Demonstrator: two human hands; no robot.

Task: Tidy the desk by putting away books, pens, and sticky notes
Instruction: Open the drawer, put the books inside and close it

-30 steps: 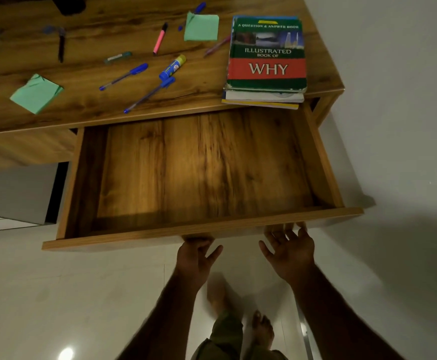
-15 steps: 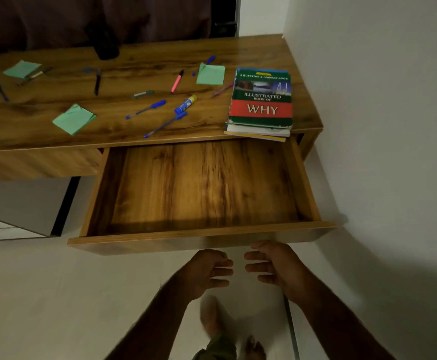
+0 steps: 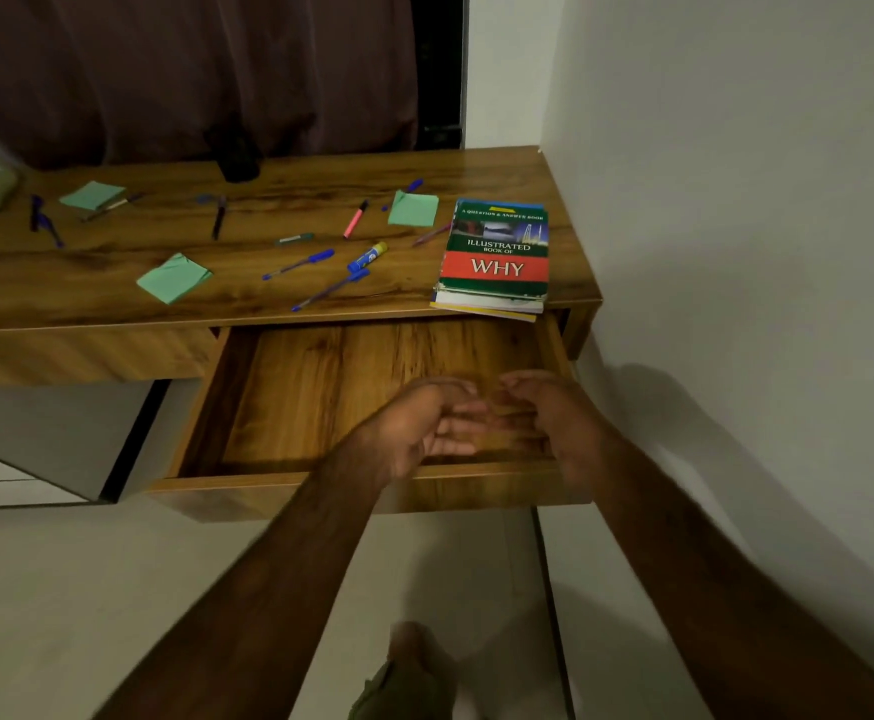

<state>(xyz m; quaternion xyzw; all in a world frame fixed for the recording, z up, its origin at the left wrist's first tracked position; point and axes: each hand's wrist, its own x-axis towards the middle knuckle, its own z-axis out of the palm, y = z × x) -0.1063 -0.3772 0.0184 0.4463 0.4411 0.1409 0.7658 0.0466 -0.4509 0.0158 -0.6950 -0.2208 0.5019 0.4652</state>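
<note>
A wooden drawer (image 3: 278,488) stands pulled out below the desk (image 3: 320,298), with nothing inside it. My left hand (image 3: 427,426) and my right hand (image 3: 544,415) hover side by side over the drawer's front right part, fingers loosely curled, holding nothing. A stack of books (image 3: 494,259) topped by a green and red "WHY" book lies at the desk's right front edge. Green sticky note pads (image 3: 174,278) (image 3: 414,208) (image 3: 92,194) lie on the desk. Several pens, among them blue ones (image 3: 298,264) (image 3: 330,289) and a pink one (image 3: 355,218), are scattered between them.
A glue stick (image 3: 367,256) lies next to the blue pens. A dark object (image 3: 237,153) stands at the back of the desk before a curtain. A white wall (image 3: 736,200) runs close along the right. My feet show on the pale floor (image 3: 60,589).
Both hands left the drawer's front edge and rose over the open drawer, close together. The view lifted, showing more of the desk and the curtain.
</note>
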